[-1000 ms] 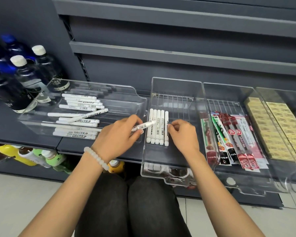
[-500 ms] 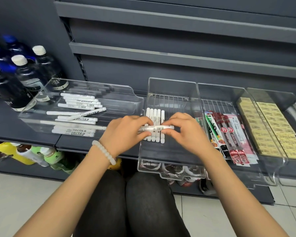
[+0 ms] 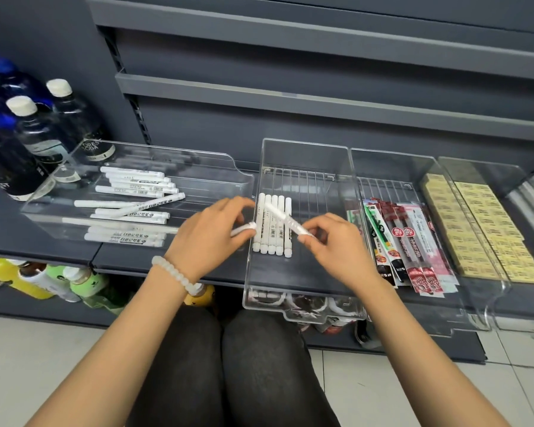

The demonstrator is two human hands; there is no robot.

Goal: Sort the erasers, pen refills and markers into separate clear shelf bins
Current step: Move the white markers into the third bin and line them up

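Marker (image 3: 285, 219) in R hand (image 3: 336, 245)

Grey metal shelving (image 3: 321, 97), pale tiled floor (image 3: 28, 365)

Five white plastic markers (image 3: 272, 224) lie side by side in the clear middle bin (image 3: 305, 155); loose white markers (image 3: 130, 204) fill the clear left bin (image 3: 198, 163). Packaged red pen refills (image 3: 404, 241) and yellow block erasers (image 3: 475, 226) fill the clear bins to the right.

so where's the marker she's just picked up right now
In the head view, the marker is pinched in the right hand, tilted over the row of markers inside the middle clear bin.
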